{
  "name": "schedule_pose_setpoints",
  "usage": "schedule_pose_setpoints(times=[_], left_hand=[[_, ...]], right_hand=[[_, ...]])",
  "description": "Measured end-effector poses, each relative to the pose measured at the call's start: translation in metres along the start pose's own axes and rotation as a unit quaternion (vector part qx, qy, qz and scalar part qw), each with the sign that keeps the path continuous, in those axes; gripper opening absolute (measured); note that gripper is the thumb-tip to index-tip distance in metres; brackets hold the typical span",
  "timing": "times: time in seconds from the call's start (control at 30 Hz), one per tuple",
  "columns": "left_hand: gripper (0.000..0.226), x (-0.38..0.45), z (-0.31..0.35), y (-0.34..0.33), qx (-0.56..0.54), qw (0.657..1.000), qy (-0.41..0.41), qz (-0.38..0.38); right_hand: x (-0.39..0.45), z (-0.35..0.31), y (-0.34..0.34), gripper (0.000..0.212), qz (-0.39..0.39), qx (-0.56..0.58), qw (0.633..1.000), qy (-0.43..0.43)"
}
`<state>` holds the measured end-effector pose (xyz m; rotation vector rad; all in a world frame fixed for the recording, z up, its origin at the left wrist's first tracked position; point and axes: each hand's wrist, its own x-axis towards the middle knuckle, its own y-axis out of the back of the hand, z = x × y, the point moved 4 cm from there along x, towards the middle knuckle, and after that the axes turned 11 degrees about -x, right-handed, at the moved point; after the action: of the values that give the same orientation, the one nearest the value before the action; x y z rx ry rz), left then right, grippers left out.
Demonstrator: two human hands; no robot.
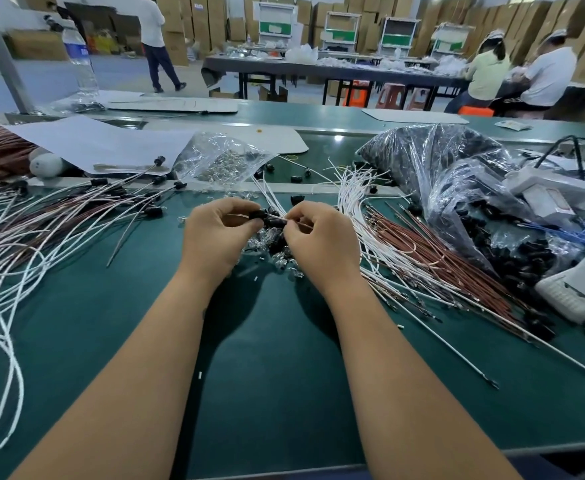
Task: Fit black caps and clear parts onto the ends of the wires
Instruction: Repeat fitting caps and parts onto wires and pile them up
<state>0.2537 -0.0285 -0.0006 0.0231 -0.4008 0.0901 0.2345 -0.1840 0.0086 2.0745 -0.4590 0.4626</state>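
Note:
My left hand point(215, 233) pinches a black cap point(258, 215) between thumb and fingers at the middle of the green table point(267, 358). Close beside it, my right hand point(319, 237) pinches the end of a thin white wire point(293, 220) that points into the cap. Under and between the hands lies a small heap of clear parts and black caps point(277, 251). Finished white and brown wires with black caps point(59, 216) fan out on the left. Bare white and brown wires point(405, 244) lie on the right.
A clear bag of small clear parts point(221, 161) lies behind the hands. A large plastic bag of black caps point(457, 174) sits at the right, with white devices point(544, 192) beside it. A water bottle point(79, 57) stands far left. People work at tables behind.

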Motion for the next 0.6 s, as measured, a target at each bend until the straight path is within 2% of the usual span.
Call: schedule_pose_setpoints(times=[0.2, 0.43, 0.6], left_hand=[[0.025, 0.001, -0.0021, 0.002, -0.02, 1.0, 0.016, 0.013], [0.025, -0.0015, -0.0026, -0.0044, -0.038, 0.999, 0.023, -0.029], [0.029, -0.0008, -0.0039, -0.0025, -0.059, 0.998, 0.034, -0.019]], right_hand=[[0.0, 0.0006, 0.0017, 0.012, 0.0, 0.012, 1.0, -0.012], [-0.0006, -0.0002, -0.0003, 0.012, -0.005, 0.007, 1.0, -0.008], [0.0016, 0.0012, -0.0015, 0.013, 0.004, 0.03, 1.0, -0.01]])
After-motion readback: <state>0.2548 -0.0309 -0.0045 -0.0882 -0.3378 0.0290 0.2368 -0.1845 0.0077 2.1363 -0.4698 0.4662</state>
